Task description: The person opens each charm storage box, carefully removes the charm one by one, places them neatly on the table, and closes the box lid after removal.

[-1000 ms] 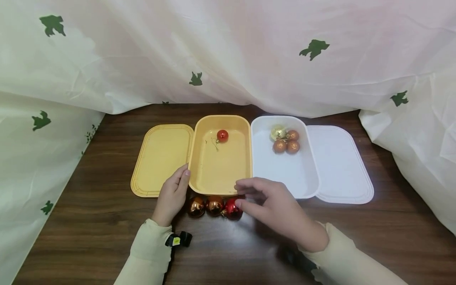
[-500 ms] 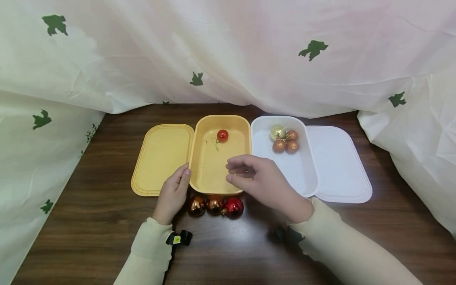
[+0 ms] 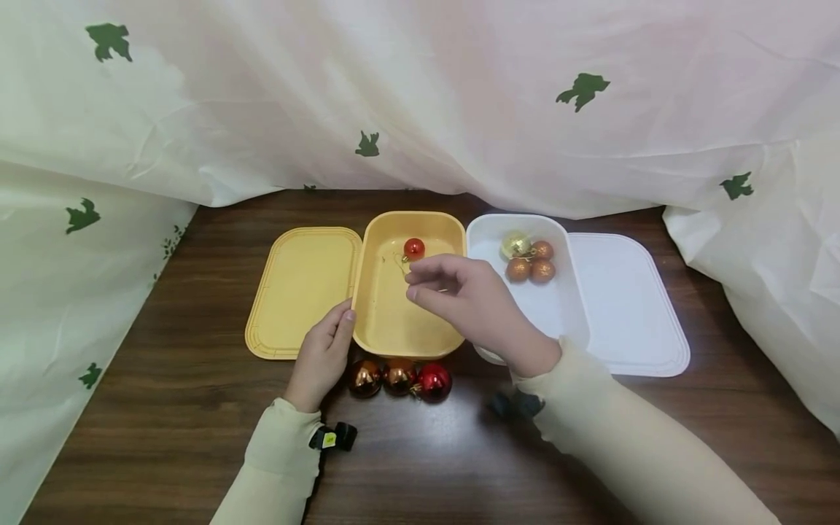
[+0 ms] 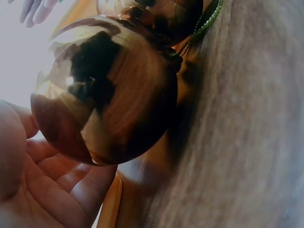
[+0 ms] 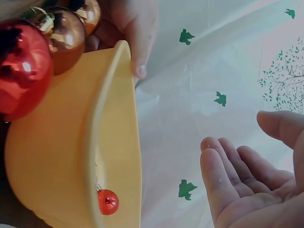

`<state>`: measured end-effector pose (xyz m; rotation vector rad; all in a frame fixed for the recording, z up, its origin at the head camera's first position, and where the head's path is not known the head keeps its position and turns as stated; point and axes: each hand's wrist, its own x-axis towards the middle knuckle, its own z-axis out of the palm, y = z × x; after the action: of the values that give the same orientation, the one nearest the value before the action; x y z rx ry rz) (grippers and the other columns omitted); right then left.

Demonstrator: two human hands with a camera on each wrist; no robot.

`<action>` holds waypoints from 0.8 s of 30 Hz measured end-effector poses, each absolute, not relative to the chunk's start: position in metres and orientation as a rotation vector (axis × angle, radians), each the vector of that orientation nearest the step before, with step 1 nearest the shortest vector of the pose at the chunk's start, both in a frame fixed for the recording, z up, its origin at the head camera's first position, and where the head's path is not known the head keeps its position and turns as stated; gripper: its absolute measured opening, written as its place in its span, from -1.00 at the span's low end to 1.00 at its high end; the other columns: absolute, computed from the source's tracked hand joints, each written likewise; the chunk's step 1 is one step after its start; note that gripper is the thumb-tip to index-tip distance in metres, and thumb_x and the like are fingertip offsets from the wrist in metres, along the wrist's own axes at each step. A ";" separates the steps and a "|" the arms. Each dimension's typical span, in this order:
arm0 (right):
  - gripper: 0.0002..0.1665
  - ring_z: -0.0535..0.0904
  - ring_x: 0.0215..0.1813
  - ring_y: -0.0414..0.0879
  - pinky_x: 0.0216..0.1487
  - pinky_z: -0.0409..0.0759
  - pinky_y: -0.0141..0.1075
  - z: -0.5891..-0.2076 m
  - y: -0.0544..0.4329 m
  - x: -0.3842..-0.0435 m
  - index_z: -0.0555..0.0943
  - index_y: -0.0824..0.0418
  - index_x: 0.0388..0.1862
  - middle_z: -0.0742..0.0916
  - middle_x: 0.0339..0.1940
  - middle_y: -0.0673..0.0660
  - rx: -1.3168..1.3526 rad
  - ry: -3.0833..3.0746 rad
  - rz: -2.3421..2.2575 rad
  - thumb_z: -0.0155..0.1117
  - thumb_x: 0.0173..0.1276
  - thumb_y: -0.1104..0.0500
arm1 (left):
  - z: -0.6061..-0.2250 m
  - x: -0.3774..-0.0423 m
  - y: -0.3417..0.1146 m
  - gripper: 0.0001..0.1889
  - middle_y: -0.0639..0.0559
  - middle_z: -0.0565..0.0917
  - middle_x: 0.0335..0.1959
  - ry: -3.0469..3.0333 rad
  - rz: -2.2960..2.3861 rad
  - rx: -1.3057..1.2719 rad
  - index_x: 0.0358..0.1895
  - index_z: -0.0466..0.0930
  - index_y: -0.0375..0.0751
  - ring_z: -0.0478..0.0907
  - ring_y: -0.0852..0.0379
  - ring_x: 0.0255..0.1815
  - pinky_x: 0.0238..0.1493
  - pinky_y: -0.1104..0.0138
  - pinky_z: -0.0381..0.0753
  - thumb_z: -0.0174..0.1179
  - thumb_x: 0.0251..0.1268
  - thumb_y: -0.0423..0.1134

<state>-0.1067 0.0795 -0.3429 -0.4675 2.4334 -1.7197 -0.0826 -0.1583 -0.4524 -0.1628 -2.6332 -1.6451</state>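
Observation:
My left hand (image 3: 324, 351) grips the near left side of a yellow plastic box (image 3: 358, 321), its thumb at the rim. A small red ball ornament (image 3: 414, 249) with a thin string lies inside that box. Over the box hovers my right hand (image 3: 462, 299), fingers loosely bent and thumb apart; the right wrist view shows nothing in it. Along the box's near side lie two shiny copper ball ornaments, one the left copper ball (image 4: 107, 90) close to my left hand, the other the middle copper ball (image 3: 399, 376), and a larger red ball ornament (image 3: 434, 382).
Right of the yellow box stands a white box (image 3: 547, 321) with a gold ball (image 3: 515, 245) and several glittery orange balls (image 3: 542, 271). A yellow lid (image 3: 305, 292) lies to the left, a white lid (image 3: 633, 306) to the right. A white curtain (image 3: 420, 95) hangs behind the dark wooden table (image 3: 164, 408).
My right hand has moved from the yellow box's near right corner up and leftward over the box. The left hand keeps its hold on the box side. The ornaments stay put.

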 end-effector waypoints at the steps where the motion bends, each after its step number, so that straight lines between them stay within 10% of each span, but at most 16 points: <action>1: -0.74 0.72 -0.08 -0.12 -0.01 0.70 -0.27 -0.342 0.079 -0.108 0.72 0.25 -0.02 0.80 -0.09 0.09 -0.462 2.440 -1.717 0.43 0.32 0.22 | -0.452 -0.083 -0.158 -0.53 -0.18 0.56 0.30 -2.634 -1.646 -0.158 0.41 0.43 -0.26 0.44 -0.08 0.38 0.37 0.00 0.42 -0.11 0.66 -0.06; 24: -0.67 0.73 -0.08 -0.15 -0.02 0.69 -0.27 -0.342 0.053 -0.164 0.70 0.27 0.04 0.80 -0.10 0.05 -0.390 2.486 -1.736 0.40 0.37 0.12 | -0.454 -0.084 -0.158 -0.52 -0.18 0.56 0.30 -2.632 -1.653 -0.133 0.41 0.43 -0.26 0.44 -0.09 0.37 0.38 0.00 0.41 -0.10 0.66 -0.05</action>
<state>-0.1639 0.0533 -0.3424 -0.3896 2.4858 -1.7364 -0.0836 -0.1581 -0.4537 -0.1331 -2.6324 -1.6526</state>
